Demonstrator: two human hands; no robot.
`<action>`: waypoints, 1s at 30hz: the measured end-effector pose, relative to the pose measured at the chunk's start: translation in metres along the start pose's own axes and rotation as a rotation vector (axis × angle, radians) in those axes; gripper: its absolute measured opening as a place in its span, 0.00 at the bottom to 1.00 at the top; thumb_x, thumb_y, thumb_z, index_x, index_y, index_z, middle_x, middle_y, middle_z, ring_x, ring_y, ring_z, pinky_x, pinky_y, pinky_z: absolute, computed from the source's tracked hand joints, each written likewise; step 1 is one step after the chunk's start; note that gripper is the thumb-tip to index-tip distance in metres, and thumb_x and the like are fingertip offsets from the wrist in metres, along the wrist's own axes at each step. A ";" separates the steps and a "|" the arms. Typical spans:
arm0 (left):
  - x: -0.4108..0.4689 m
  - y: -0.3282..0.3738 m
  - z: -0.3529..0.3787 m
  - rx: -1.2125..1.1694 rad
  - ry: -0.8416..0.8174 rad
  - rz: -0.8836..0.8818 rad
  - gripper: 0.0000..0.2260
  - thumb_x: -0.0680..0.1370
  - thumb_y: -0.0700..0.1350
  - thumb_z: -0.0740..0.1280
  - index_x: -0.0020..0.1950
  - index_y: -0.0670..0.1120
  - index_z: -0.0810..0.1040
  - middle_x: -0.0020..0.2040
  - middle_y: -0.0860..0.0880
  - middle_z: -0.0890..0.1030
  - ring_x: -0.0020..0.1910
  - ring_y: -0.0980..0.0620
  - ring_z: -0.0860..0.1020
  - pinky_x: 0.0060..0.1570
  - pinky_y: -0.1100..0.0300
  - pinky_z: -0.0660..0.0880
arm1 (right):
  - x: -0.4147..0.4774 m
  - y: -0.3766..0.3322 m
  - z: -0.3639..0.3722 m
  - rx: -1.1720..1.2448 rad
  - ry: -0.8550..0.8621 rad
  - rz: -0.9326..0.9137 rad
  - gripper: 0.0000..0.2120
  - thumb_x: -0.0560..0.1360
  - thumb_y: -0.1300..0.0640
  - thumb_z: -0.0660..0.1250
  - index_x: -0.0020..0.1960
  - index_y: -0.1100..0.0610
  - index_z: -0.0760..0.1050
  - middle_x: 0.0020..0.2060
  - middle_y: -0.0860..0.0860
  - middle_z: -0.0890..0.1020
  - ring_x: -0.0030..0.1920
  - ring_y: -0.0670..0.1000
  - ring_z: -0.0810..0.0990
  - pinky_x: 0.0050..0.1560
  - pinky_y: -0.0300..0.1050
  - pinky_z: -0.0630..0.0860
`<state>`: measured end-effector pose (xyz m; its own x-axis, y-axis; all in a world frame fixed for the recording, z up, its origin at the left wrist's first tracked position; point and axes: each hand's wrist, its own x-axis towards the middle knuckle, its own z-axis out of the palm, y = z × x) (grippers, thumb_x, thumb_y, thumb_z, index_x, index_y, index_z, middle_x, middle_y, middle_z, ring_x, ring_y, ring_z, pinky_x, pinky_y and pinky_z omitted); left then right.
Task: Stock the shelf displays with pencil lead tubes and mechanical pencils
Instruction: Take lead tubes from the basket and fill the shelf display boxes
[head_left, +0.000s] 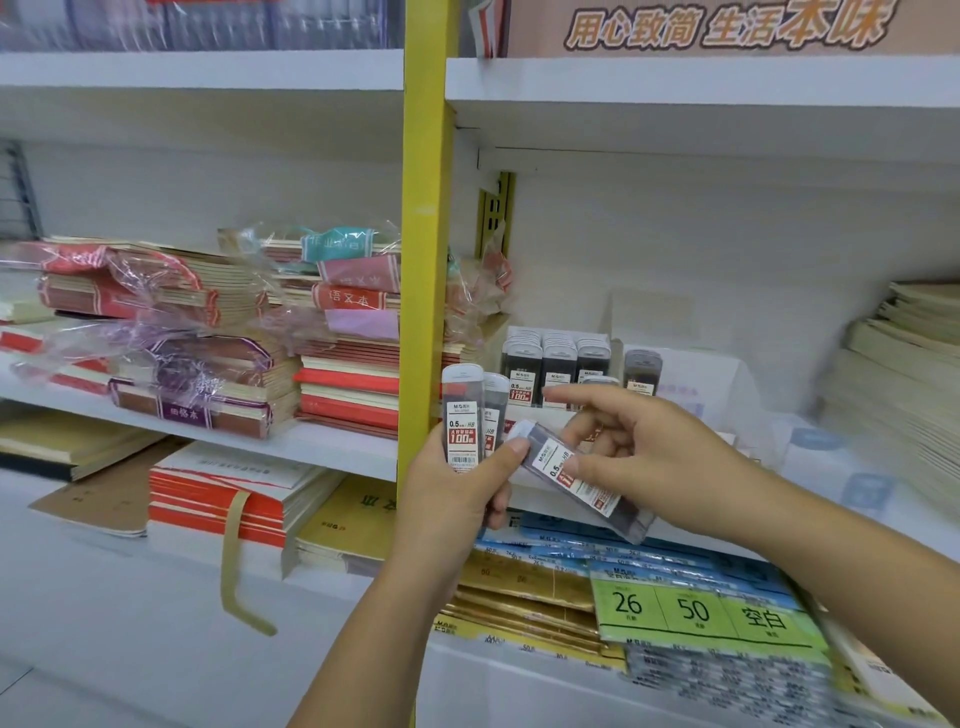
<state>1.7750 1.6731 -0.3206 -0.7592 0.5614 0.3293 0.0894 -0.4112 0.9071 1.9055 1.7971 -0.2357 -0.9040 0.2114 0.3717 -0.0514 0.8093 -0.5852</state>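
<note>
lead tubes, two of them, stand upright in the left hand, whose fingers curl round their lower halves just in front of the yellow post. a third tube lies tilted, cap up and to the left by the left thumb, pinched between the thumb and bent fingers of the right hand; that hand's index finger is straight and points left, off the tube. none of the three is in the display box yet. the box sits at the left end of the shelf, back from the front edge, with rows of tubes standing label-forward and a lone tube upright at its right side.

the step in hand looks like taking one tube across and seating it. to do it well, i would turn the third tube upright, label to the front, before it reaches the box. then i would lower it into the gap beside the lone tube so the packed rows are not knocked. a light pinch near the cap leaves the base free to find its place.

the upper shelf is well above, so coming down from over the rows is open. the post closes the left side. the notebook stack at the shelf's right end is well apart.
</note>
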 end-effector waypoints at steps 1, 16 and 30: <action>0.000 0.000 0.000 0.017 0.009 -0.004 0.10 0.74 0.50 0.75 0.51 0.48 0.80 0.30 0.50 0.77 0.27 0.55 0.73 0.27 0.64 0.72 | 0.001 0.001 -0.002 0.021 0.020 0.000 0.31 0.74 0.63 0.70 0.60 0.29 0.68 0.45 0.41 0.79 0.39 0.45 0.81 0.39 0.42 0.82; 0.001 -0.009 0.001 0.096 -0.004 -0.044 0.08 0.76 0.49 0.74 0.52 0.52 0.79 0.32 0.52 0.81 0.28 0.58 0.76 0.29 0.67 0.74 | 0.046 0.025 -0.057 -0.161 0.518 -0.153 0.20 0.73 0.61 0.72 0.52 0.40 0.69 0.41 0.43 0.81 0.39 0.37 0.78 0.37 0.24 0.71; 0.003 -0.011 0.002 0.110 -0.015 -0.080 0.07 0.78 0.46 0.72 0.55 0.53 0.79 0.36 0.52 0.82 0.28 0.58 0.77 0.31 0.66 0.76 | 0.070 0.055 -0.042 -0.659 0.375 -0.082 0.08 0.76 0.50 0.67 0.54 0.49 0.81 0.46 0.42 0.75 0.51 0.45 0.67 0.49 0.41 0.64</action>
<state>1.7734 1.6809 -0.3289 -0.7569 0.6003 0.2583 0.1000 -0.2841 0.9536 1.8569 1.8797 -0.2117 -0.6972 0.2133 0.6844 0.2586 0.9653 -0.0374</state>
